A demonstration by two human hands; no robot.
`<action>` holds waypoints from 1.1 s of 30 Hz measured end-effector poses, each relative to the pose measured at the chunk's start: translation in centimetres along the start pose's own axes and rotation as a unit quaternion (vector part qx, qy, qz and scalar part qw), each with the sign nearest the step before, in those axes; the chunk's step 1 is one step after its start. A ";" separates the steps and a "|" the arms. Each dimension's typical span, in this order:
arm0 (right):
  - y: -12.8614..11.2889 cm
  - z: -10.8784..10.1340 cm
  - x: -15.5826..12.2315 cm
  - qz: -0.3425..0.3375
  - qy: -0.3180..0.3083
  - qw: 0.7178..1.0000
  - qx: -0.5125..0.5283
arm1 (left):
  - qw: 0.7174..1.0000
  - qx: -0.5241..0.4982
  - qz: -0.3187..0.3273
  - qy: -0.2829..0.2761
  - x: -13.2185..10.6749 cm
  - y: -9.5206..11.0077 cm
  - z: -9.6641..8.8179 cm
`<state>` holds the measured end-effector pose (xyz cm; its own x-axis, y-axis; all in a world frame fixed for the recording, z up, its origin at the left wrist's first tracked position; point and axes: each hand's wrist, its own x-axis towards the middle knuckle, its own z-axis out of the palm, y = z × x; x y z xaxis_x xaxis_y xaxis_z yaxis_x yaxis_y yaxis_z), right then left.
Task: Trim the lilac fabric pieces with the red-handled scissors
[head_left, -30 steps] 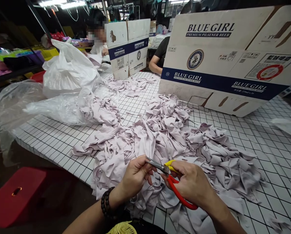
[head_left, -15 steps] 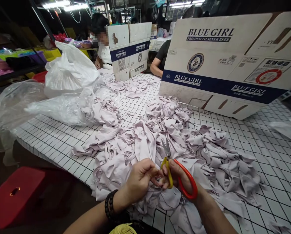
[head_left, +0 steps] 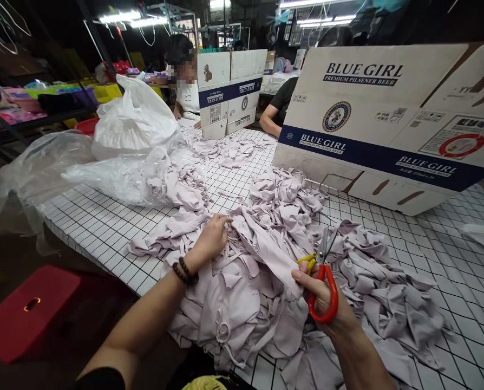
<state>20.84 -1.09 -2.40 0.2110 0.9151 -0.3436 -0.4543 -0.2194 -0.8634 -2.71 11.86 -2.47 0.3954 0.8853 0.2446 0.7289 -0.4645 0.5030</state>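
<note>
— Lilac, all of it?
— Pale lilac, yes: heaped as a pile of cloth scraps [head_left: 359, 271] over the middle of the white gridded surface [head_left: 408, 238], right up to its near edge.
— And for the left hand [head_left: 211, 238]?
— Laid palm-down on the near left part of the pile, fingers bent forward onto the top of a long strip [head_left: 266, 252]. Cannot tell whether pinched or merely touched: hidden by the back of the hand. Ringed at the wrist by a dark bead bracelet [head_left: 184, 271].
— For the right hand [head_left: 321, 295]?
— Closed on the scissors [head_left: 325, 265], fingers through the red loop, yellow loop up by the thumb. Held just over the near right part of the pile, blades pointing up and away, parted a little. Met at the thumb by the lower end of that same strip.
— Behind the pile?
— Backed by a big cardboard box [head_left: 388, 124] printed BLUE GIRL, lying at the far right. Further off, a second box [head_left: 229, 89], upright, with a person [head_left: 187, 92] seated beside it and another person's arm [head_left: 272, 111] between the two boxes.
— To the left?
— Crowded with plastic bags [head_left: 132, 124], clear and white, with more scraps among them. Down on the floor, near left, a red stool [head_left: 26, 314].
</note>
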 end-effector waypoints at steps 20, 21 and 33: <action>3.6 3.9 -2.7 0.014 -0.090 0.990 -0.109 | 0.993 0.058 0.044 -0.095 5.1 3.9 1.1; 3.9 4.4 -2.9 0.017 -0.099 0.989 -0.105 | 0.989 0.063 0.059 -0.122 6.3 3.9 1.4; 3.0 3.7 -3.2 -0.004 -0.090 0.989 -0.120 | 0.925 0.111 0.261 -0.254 9.1 5.3 0.6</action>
<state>15.56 -3.43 -2.53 0.0474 0.9577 -0.2839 -0.2305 -0.2660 -0.9360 5.07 17.46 1.94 0.8959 0.4421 -0.0430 0.4394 -0.8681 0.2308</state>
